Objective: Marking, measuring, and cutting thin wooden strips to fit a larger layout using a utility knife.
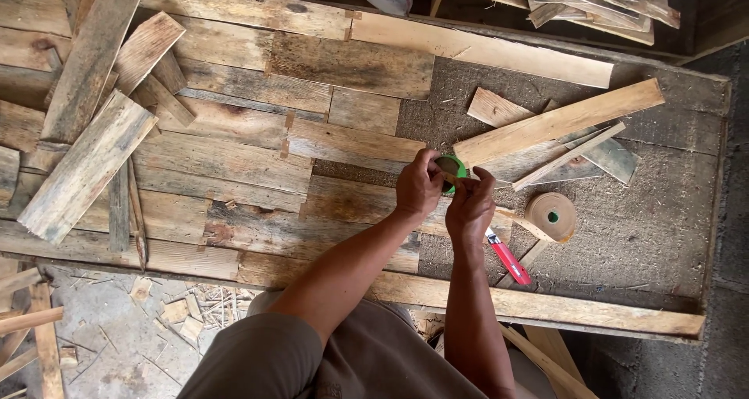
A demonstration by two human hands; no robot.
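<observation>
we hold the green tape roll (450, 170) over the middle of the wooden board panel (234, 157), left hand (417, 187) and right hand (470, 204) both pinching it, while the right side of the panel is not yet covered.

Plank-covered workbench (234, 165) over grey floor (117, 344) (littered with wood chips)

Rough workbench (671, 212) – plank offcuts (86, 165), tape roll (551, 216), red cutter (509, 260) on it.
</observation>
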